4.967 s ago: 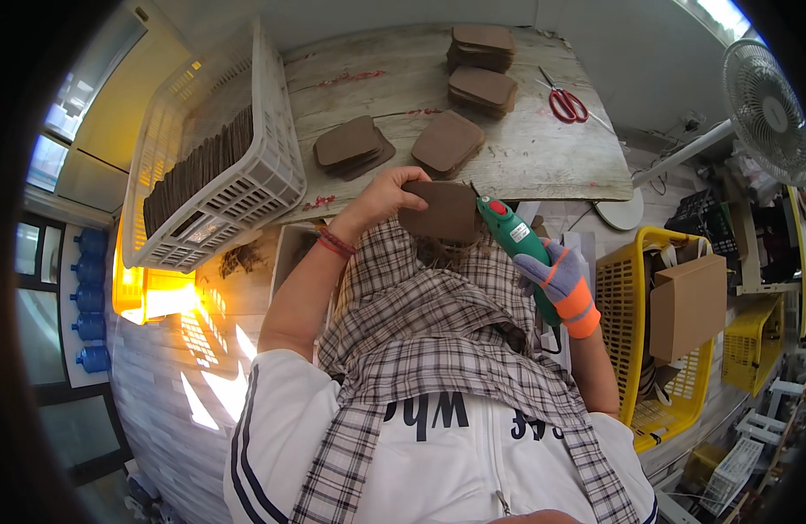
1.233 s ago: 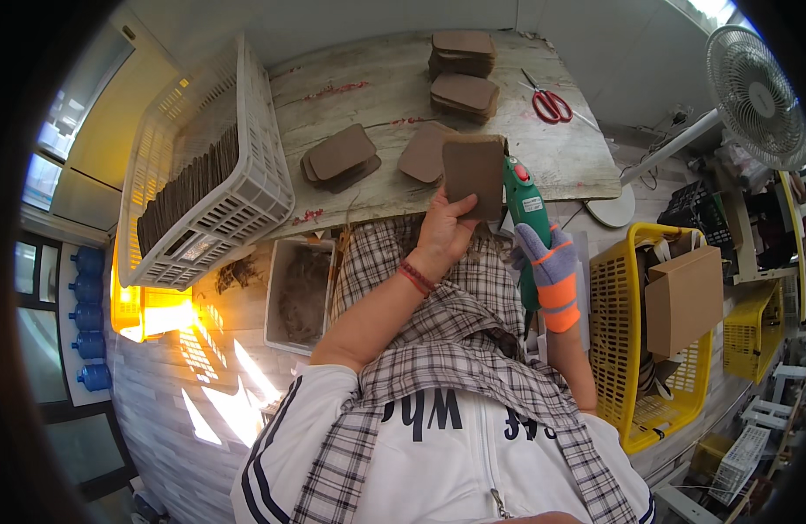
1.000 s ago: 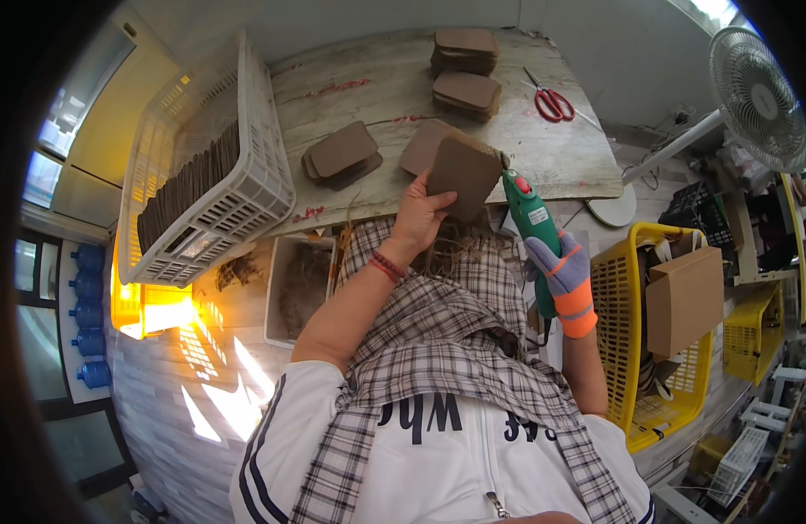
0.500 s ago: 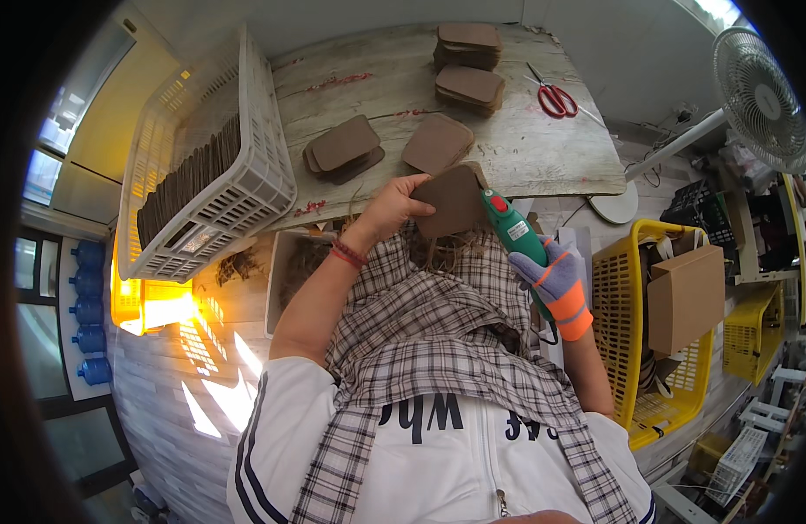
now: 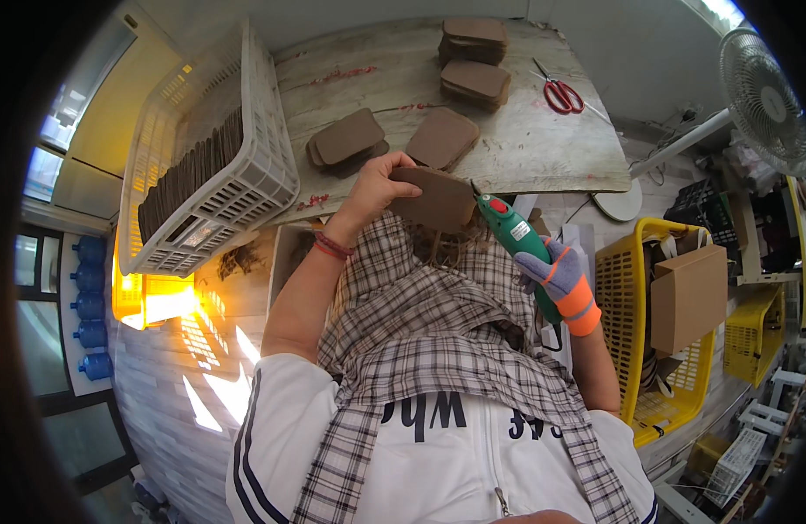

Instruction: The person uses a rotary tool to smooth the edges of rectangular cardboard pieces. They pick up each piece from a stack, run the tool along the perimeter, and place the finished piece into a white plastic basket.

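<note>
My bare left hand (image 5: 384, 188) pinches a brown rounded-corner flat pad (image 5: 438, 201) at its left edge, above my lap at the table's front edge. In my gloved right hand (image 5: 550, 269) is a green handheld power cutter (image 5: 508, 225) with a red button. Its dark tip is at the pad's right edge; whether it touches, I cannot tell. Just beyond the held pad, similar pads lie in a small stack (image 5: 443, 138), with another stack (image 5: 349, 140) to its left. Brown shreds (image 5: 442, 247) hang below the pad, over my plaid apron (image 5: 420, 301).
Two taller pad stacks (image 5: 475, 80) stand at the back of the worn table (image 5: 368, 92), near red-handled scissors (image 5: 562, 96). A white crate (image 5: 237, 192) with upright pads is at the left. At right are a yellow basket (image 5: 621, 323) holding a cardboard box (image 5: 689, 297), and a fan (image 5: 765, 100).
My left hand has moved the pad slightly left and tilted it, so it looks narrower. The cutter has shifted a little with its tip still at the pad's right side.
</note>
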The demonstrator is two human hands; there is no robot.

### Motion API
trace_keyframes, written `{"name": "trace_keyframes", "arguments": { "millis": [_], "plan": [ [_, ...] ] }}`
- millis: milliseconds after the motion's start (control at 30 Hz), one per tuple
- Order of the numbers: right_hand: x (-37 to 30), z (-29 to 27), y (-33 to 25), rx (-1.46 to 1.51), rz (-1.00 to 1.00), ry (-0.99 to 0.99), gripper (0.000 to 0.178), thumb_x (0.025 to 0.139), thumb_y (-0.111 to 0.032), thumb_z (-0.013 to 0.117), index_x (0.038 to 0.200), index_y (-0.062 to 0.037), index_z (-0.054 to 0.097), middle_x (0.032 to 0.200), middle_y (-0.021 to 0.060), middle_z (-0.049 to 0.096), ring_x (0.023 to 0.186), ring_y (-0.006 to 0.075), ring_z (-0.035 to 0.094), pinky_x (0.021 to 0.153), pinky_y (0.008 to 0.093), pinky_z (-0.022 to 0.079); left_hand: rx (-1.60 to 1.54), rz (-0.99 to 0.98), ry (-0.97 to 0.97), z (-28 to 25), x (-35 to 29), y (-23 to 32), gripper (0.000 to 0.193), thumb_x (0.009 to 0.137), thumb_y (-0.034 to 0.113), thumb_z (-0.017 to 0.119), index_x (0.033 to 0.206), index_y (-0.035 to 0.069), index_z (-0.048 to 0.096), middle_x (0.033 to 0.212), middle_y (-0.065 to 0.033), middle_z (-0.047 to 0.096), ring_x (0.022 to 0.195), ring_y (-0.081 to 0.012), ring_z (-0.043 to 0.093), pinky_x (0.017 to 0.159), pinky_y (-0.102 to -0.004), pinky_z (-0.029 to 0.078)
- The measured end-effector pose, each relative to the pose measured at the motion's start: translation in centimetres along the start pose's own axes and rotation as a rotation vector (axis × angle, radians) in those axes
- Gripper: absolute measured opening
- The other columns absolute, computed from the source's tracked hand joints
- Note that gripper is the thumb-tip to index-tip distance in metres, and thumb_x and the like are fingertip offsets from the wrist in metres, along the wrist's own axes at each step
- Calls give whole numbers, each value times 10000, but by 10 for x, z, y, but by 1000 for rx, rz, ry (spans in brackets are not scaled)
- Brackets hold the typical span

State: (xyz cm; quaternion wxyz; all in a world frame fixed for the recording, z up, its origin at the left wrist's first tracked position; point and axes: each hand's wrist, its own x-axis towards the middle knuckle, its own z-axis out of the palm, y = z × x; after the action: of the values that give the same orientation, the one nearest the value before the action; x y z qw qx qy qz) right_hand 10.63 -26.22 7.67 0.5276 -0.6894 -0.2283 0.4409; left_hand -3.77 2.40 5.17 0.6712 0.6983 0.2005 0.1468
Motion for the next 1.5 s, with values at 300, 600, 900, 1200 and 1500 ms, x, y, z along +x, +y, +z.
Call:
{"name": "trace_keyframes", "arguments": {
  "millis": [300, 600, 900, 1200, 1500],
  "plan": [
    [-2, 10, -3, -52, 4, -75, 341, 787, -242, 729, 970, 5, 581, 691, 4, 580, 543, 59, 528, 490, 200, 429, -218, -49, 25, -6, 1, -7, 200, 717, -6, 705, 908, 23, 652, 808, -18, 654, 721, -84, 606, 677, -224, 496],
    [3, 17, 4, -135, -26, -61, 393, 771, -268, 746, 1008, 3, 589, 679, -2, 582, 548, 43, 514, 487, 188, 409, -45, -114, -94, 12, -3, -4, 195, 698, -4, 708, 883, 26, 655, 803, -10, 660, 720, -78, 601, 674, -226, 485],
    [14, 28, -6, -140, -39, -109, 399, 772, -264, 748, 1018, 3, 584, 690, 0, 584, 543, 46, 519, 489, 190, 416, 58, -167, -285, 17, -1, -4, 224, 708, -10, 696, 920, 43, 648, 819, 9, 649, 767, -69, 579, 735, -217, 461],
    [17, 26, 11, 20, -22, 3, 370, 799, -239, 719, 1021, 17, 569, 695, 18, 594, 548, 68, 540, 496, 210, 437, -262, 117, 472, -83, 15, -1, 317, 815, -56, 579, 1125, 3, 554, 997, -71, 620, 869, -145, 598, 787, -283, 498],
    [15, 10, 32, 40, 25, 101, 330, 812, -245, 701, 974, 6, 561, 698, 43, 610, 545, 94, 564, 485, 220, 449, 1179, 530, 782, -47, 42, -20, 459, 812, 120, 653, 1221, -22, 502, 1362, -198, 334, 1320, -364, 234, 1067, -466, 269]
  ]
}}
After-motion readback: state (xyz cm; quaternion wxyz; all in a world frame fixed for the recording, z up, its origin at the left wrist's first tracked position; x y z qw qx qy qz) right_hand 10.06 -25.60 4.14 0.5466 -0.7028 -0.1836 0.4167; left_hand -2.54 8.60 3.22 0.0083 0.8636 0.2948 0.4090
